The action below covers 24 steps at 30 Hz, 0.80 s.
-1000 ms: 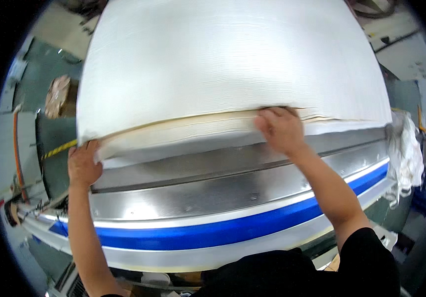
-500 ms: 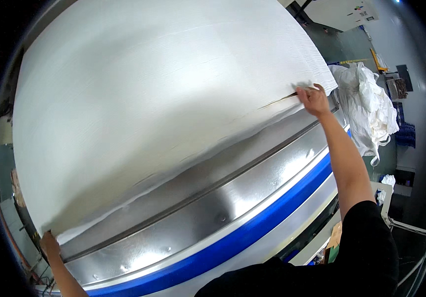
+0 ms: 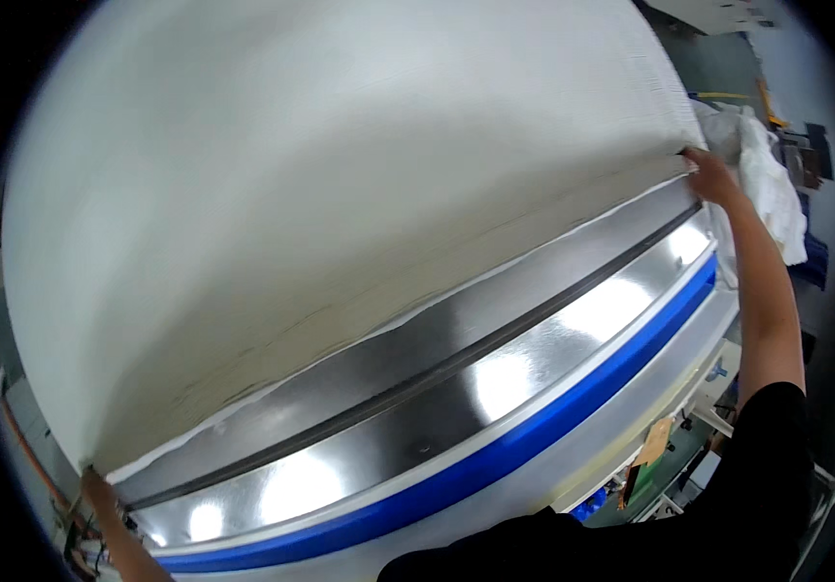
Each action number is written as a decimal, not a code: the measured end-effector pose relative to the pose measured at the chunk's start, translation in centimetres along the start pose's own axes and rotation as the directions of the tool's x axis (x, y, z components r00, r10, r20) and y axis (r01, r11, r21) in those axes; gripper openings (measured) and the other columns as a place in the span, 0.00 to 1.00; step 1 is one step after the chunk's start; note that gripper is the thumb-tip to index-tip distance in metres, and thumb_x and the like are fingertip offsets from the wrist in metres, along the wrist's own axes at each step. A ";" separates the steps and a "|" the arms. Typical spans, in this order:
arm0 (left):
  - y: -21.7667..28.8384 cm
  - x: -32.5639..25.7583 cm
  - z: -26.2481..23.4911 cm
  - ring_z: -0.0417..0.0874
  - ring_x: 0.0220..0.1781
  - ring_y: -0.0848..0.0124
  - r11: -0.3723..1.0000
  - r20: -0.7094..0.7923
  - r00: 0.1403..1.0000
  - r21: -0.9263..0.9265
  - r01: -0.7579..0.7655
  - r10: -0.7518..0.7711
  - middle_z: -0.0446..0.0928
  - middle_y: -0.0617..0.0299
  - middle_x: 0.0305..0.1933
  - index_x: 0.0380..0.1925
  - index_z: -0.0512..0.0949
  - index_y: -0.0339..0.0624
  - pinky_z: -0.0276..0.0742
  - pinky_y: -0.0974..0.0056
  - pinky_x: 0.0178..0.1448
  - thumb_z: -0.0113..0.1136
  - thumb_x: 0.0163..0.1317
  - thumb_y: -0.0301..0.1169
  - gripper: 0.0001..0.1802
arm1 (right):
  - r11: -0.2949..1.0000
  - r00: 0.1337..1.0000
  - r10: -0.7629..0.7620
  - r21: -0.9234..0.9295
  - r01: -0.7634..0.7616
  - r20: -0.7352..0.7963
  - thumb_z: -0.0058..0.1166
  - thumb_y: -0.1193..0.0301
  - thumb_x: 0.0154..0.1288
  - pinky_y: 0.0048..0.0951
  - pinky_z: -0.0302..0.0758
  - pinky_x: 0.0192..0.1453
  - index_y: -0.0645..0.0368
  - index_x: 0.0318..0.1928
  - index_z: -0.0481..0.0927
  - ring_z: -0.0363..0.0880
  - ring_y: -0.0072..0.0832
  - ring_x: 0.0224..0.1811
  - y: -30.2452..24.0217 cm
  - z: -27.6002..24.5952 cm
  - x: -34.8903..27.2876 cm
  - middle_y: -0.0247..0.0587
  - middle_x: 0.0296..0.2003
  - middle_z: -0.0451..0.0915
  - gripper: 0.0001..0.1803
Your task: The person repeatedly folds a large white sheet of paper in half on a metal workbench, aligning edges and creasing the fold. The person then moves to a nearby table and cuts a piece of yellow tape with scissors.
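A broad sheet of white fabric point(image 3: 340, 175) with fine wrinkles spreads across most of the view. Its near edge runs slantwise from lower left to upper right, held at both ends. At the lower left corner, the fingers of my left hand point(image 3: 99, 493) are closed on that edge. My right hand point(image 3: 713, 179) pinches the far right corner, arm stretched out. Between the hands the edge hangs in a slightly creased band. Beneath it shows a shiny metal table point(image 3: 475, 364) with a dark groove along it. Part of each hand's fingers is hidden by the fabric.
Along the table's near side runs a blue strip point(image 3: 495, 427) beside a white rim. White bulky bags point(image 3: 771, 189) lie on the floor at the right. A shelf with brown cardboard point(image 3: 654, 441) stands below the right arm. An orange hose point(image 3: 34, 451) lies at the left.
My right hand has moved outward to the right and slightly up, along to the fabric's corner. The near edge now looks straighter. My left hand stays at its corner; the view has shifted.
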State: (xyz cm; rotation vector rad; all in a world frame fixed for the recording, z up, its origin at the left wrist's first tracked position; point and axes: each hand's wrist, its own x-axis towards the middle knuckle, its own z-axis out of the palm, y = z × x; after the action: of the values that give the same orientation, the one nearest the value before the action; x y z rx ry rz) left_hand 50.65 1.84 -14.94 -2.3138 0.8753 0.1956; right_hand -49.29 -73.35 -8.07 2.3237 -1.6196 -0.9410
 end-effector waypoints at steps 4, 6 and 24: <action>-2.3 -0.2 -2.4 0.81 0.47 0.51 0.961 -0.144 0.964 0.198 -0.191 0.221 0.80 0.48 0.45 0.47 0.77 0.37 0.77 0.52 0.50 0.52 0.60 0.26 0.15 | 0.975 0.988 0.149 0.156 -0.155 0.049 0.48 0.74 0.64 0.36 0.73 0.61 0.50 0.59 0.75 0.76 0.40 0.57 2.1 5.5 2.0 0.43 0.58 0.75 0.22; 1.9 -2.1 -3.5 0.81 0.48 0.51 0.991 -0.013 0.998 0.116 -0.066 0.068 0.81 0.50 0.46 0.48 0.79 0.46 0.77 0.52 0.51 0.48 0.63 0.26 0.15 | 0.988 0.990 0.139 0.062 -0.139 0.006 0.49 0.75 0.63 0.38 0.74 0.59 0.47 0.58 0.76 0.78 0.41 0.54 0.7 2.4 1.4 0.44 0.56 0.78 0.22; 0.2 -18.2 -12.7 0.79 0.53 0.55 0.954 0.295 0.942 0.200 -0.224 0.159 0.82 0.52 0.46 0.47 0.81 0.51 0.65 0.52 0.67 0.48 0.54 0.22 0.22 | 0.980 0.984 -0.176 0.090 0.179 -0.033 0.52 0.79 0.57 0.41 0.73 0.57 0.52 0.55 0.77 0.78 0.47 0.52 19.5 5.0 -14.0 0.50 0.48 0.80 0.23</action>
State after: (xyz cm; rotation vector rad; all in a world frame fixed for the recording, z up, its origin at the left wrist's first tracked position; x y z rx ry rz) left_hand 35.54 3.63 1.22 -1.9272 0.9274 0.4644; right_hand -70.57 -67.67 2.60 2.5671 -1.4961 -0.8840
